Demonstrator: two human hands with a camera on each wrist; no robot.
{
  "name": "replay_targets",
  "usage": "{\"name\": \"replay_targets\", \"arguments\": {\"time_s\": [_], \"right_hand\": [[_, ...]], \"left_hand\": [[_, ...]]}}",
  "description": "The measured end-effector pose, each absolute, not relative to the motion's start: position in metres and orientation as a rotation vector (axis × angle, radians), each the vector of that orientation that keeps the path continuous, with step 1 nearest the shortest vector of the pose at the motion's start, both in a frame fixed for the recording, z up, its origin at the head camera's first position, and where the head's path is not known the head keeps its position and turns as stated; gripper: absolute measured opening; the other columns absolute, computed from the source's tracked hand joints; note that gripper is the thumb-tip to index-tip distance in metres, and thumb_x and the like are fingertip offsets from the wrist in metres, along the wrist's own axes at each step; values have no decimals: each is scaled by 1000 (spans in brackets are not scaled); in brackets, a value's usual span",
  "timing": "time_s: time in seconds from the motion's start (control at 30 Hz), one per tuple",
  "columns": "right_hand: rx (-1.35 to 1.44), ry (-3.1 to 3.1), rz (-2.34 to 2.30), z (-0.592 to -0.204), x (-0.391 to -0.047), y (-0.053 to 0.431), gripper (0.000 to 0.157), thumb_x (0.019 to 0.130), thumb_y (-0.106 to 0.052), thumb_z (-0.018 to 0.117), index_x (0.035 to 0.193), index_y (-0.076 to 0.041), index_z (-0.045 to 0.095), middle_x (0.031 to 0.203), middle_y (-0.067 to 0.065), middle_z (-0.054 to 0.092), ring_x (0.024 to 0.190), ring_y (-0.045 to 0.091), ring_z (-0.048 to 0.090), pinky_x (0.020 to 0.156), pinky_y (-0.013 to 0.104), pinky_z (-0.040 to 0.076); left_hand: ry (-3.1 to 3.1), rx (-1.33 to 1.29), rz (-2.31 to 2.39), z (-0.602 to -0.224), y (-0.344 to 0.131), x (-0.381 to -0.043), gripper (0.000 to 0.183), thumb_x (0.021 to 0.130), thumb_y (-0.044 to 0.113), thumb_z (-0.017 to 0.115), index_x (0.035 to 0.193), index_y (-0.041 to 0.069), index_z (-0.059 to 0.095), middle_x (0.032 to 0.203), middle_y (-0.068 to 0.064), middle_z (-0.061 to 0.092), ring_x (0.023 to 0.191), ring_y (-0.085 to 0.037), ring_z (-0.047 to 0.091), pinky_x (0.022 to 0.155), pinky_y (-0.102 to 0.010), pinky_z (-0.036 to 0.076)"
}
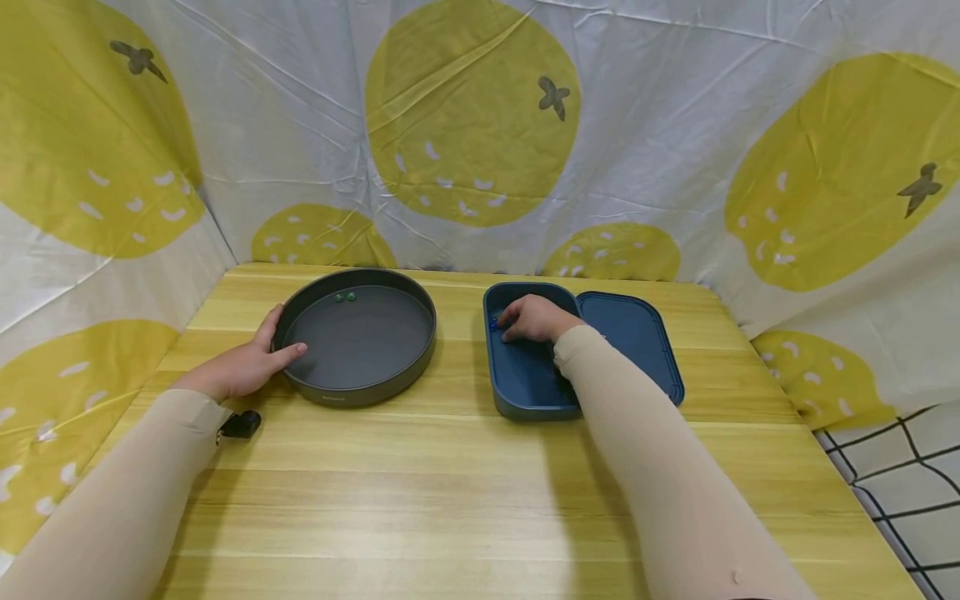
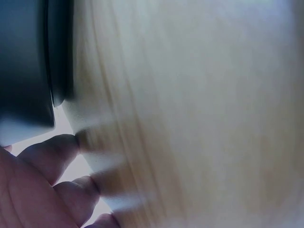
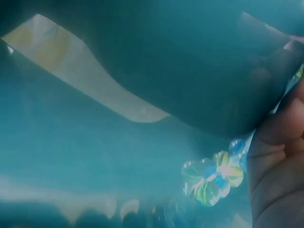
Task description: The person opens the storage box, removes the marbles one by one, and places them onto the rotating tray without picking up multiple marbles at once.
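A dark grey round pan (image 1: 352, 342) stands on the left of the table, with two green marbles (image 1: 345, 297) near its far wall. My left hand (image 1: 243, 367) holds the pan's left rim, thumb over the inside and fingers along the outside. In the left wrist view, curled fingers (image 2: 52, 156) show beside the dark pan wall (image 2: 23, 61). My right hand (image 1: 536, 319) reaches down into a blue rectangular container (image 1: 525, 379). Beside its fingertips, clear marbles with coloured swirls (image 3: 209, 185) lie bunched by the container's left wall. Whether a marble is between the fingers is hidden.
A blue lid (image 1: 633, 333) lies right of the container, against its side. The wood-grain table (image 1: 420, 500) runs back to a white curtain with yellow fruit prints (image 1: 472, 117). A black grid rack (image 1: 907, 483) shows at lower right.
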State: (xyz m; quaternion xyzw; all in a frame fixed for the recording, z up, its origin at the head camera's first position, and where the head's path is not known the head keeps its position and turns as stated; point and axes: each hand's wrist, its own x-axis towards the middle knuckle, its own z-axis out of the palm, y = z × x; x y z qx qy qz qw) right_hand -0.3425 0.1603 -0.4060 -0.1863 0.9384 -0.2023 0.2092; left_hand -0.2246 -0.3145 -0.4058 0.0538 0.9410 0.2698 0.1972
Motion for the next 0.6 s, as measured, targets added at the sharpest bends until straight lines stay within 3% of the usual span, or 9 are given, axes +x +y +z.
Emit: {"name": "replay_targets", "arguments": {"time_s": [0.3, 0.6], "right_hand": [[-537, 2568, -542, -406, -343, 159, 37, 100, -20, 73, 137, -13, 72, 149, 12, 64, 140, 32, 57, 112, 45, 50], [-533, 2543, -558, -408, -344, 157, 35, 99, -20, 74, 133, -14, 75, 140, 9, 71, 130, 26, 63, 110, 43, 50]], "left_hand": [[2635, 148, 753, -407, -314, -225, 103, 109, 64, 38, 161, 10, -33, 164, -47, 4, 142, -68, 35, 115, -74, 32], [2634, 146, 756, -408, -315, -226, 103, 108, 64, 38, 161, 11, -33, 164, -47, 5, 141, -68, 38, 114, -73, 34]]}}
